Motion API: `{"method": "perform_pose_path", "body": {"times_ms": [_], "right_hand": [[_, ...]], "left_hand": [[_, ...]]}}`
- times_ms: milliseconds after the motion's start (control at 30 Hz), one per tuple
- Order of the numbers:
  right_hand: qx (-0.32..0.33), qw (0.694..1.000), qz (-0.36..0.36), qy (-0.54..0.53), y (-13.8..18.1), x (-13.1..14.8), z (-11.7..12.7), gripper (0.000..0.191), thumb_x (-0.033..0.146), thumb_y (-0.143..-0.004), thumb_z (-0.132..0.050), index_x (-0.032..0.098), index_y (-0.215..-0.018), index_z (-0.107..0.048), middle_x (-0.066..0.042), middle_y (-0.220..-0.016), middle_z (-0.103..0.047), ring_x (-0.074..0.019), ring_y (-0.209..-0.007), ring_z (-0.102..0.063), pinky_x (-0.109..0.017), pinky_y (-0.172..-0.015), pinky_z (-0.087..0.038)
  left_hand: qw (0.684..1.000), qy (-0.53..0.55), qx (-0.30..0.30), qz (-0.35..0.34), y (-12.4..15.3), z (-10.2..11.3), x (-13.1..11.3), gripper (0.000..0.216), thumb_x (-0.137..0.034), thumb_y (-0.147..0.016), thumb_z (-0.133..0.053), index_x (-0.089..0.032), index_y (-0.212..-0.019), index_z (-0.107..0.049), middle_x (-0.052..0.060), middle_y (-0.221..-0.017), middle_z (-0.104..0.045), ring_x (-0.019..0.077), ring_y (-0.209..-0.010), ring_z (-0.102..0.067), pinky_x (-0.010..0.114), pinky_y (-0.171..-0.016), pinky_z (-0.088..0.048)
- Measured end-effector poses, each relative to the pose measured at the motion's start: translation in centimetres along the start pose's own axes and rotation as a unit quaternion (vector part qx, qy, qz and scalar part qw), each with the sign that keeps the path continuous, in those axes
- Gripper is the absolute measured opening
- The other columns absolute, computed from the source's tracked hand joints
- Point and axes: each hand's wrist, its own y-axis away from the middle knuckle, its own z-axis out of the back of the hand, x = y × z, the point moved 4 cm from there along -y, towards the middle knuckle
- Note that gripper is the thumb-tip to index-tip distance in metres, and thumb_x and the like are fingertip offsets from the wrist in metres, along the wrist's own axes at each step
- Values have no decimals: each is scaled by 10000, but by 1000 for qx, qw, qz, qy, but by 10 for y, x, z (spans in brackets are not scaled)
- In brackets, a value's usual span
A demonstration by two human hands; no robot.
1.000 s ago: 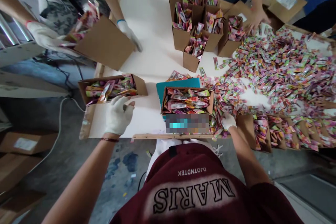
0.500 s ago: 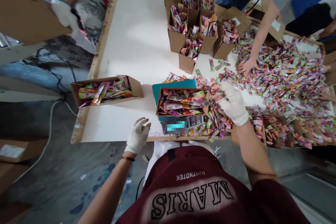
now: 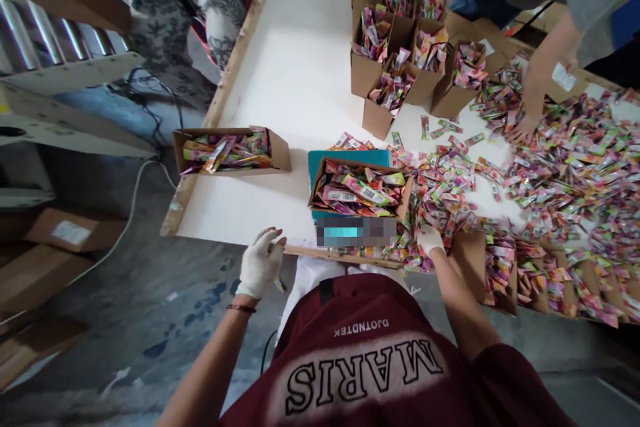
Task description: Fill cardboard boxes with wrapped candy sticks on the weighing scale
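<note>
My left hand [image 3: 260,263], in a white glove with bare fingertips, hovers by the table's front edge. Its fingers are bent but apart, and nothing is in them. My right hand [image 3: 429,239], gloved too, reaches down into loose packets [image 3: 445,180] right of the scale; its fingers are hidden, so I cannot tell what they hold. Between my hands, an open carton [image 3: 403,203] full of colourful stick packets rests on the scale's teal platform [image 3: 316,163]. The scale's display [image 3: 343,232] is blurred out. A single packet [image 3: 369,191] lies on top of the carton's contents.
Another filled carton [image 3: 281,155] lies at the table's left edge. Several filled cartons [image 3: 377,121] stand at the back, and a row of them [image 3: 470,260] lines the front right. Co-workers' hands [image 3: 527,123] are at the large packet pile [image 3: 575,167]. A roller conveyor [image 3: 65,67] stands left.
My right hand has moved from the carton's right end down into the loose packets. A packet now lies across the carton's top. My view has shifted; the left hand keeps its pose.
</note>
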Motion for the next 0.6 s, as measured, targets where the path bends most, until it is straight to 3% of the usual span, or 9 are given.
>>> {"method": "perform_pose_path", "body": {"times_ms": [100,267,400,533,600], "right_hand": [[-32,999,5,-6,-30,-6,18,342,407,-987,-641,224,-1276,-644,-84,-1310,-630,-216,-1138,-642,-396,-960,-569],[-69,997,40,-20,-79,-6,59,389,418,-990,-634,190,-1305,-618,-97,-1308,-628,-214,-1118,-646,-430,-955,-573],[-84,991,95,-43,-101,22,77,309,426,-1013,-558,198,-1185,-675,-77,-1153,-695,-201,-1020,-658,-379,-926,-552],[-107,967,214,-86,-117,62,82,276,402,-987,-535,216,-1127,-684,-82,-1114,-713,-230,-1030,-660,-369,-954,-522],[-129,959,226,-109,-127,61,81,279,401,-981,-527,213,-1131,-666,-88,-1109,-712,-225,-997,-664,-366,-936,-524]], "left_hand": [[1000,15,-11,-15,-8,1,-18,357,-425,-886,-512,-154,-1032,-694,166,-1255,-682,286,-1105,-688,433,-1004,-563],[996,47,-42,-58,-26,12,-57,359,-412,-918,-502,-144,-1067,-688,152,-1262,-679,251,-1109,-683,396,-1002,-568],[990,56,-91,-91,-35,31,-96,342,-408,-952,-495,-152,-1070,-688,136,-1243,-692,244,-1174,-656,395,-1047,-539],[973,68,-145,-163,-29,47,-144,309,-405,-981,-514,-161,-1059,-687,120,-1207,-705,224,-1117,-677,378,-986,-572],[964,62,-151,-211,-22,49,-167,273,-371,-986,-526,-166,-1058,-691,112,-1195,-707,218,-1111,-681,380,-993,-577]]}}
